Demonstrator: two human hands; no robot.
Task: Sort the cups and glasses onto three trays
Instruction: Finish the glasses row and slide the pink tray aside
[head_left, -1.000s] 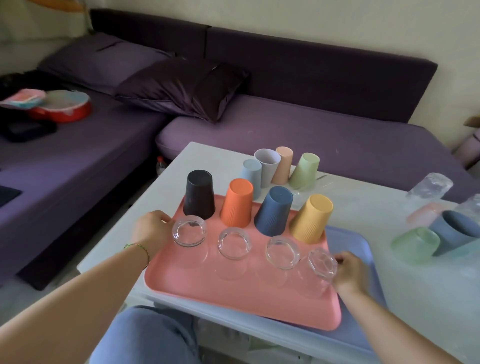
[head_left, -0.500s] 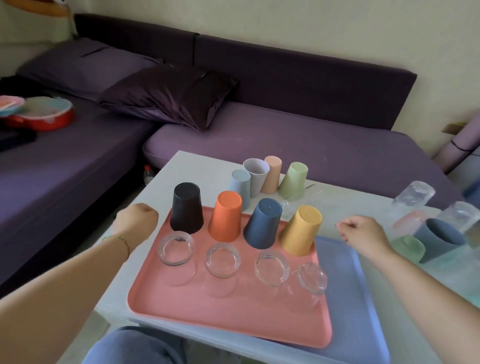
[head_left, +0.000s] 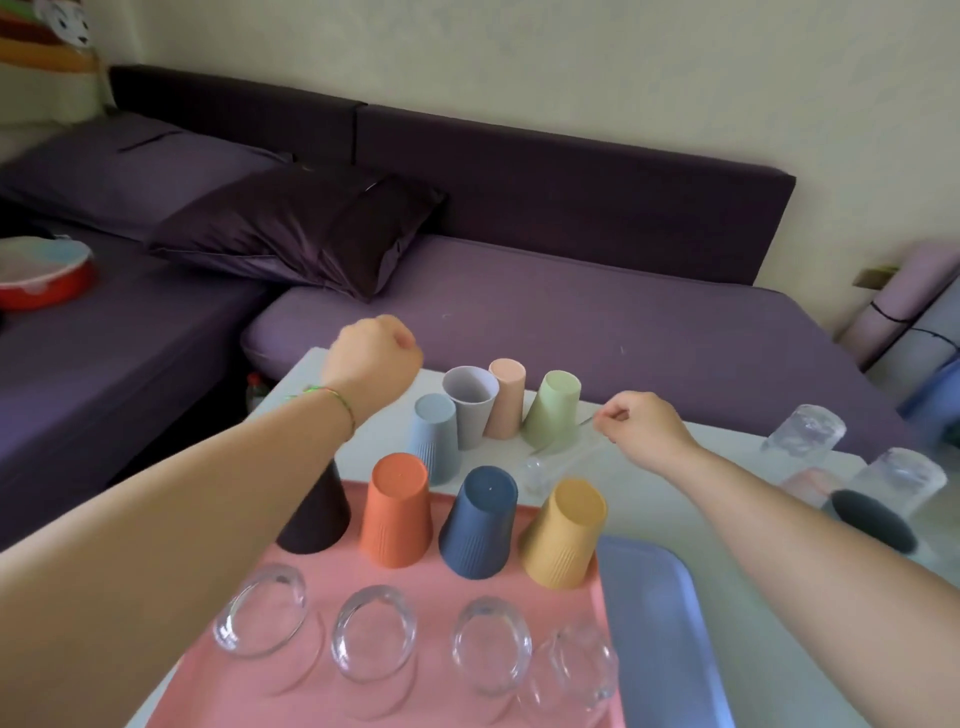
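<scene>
A pink tray (head_left: 447, 597) lies at the table's near edge on top of a blue tray (head_left: 654, 613). On it stand upside-down black (head_left: 317, 519), orange (head_left: 397, 509), navy (head_left: 480, 519) and yellow (head_left: 566, 532) cups, with several clear glasses (head_left: 374, 642) in a row in front. Behind the tray stand pale blue (head_left: 435, 436), grey (head_left: 470, 395), peach (head_left: 506, 395) and green (head_left: 553, 408) cups. My left hand (head_left: 374, 358) is a fist in the air above the table's far left. My right hand (head_left: 639, 423) is closed, hovering beside the green cup.
At the right of the white table (head_left: 675, 499) lie clear glasses (head_left: 802, 431), a dark cup on its side (head_left: 872, 517) and a pale pink cup. A purple sofa (head_left: 571, 322) with a dark pillow wraps the far side. A red bowl (head_left: 41, 273) sits on the left seat.
Both hands let go of the pink tray's edges, lifted and moved forward over the table. The view tilted closer to the tray.
</scene>
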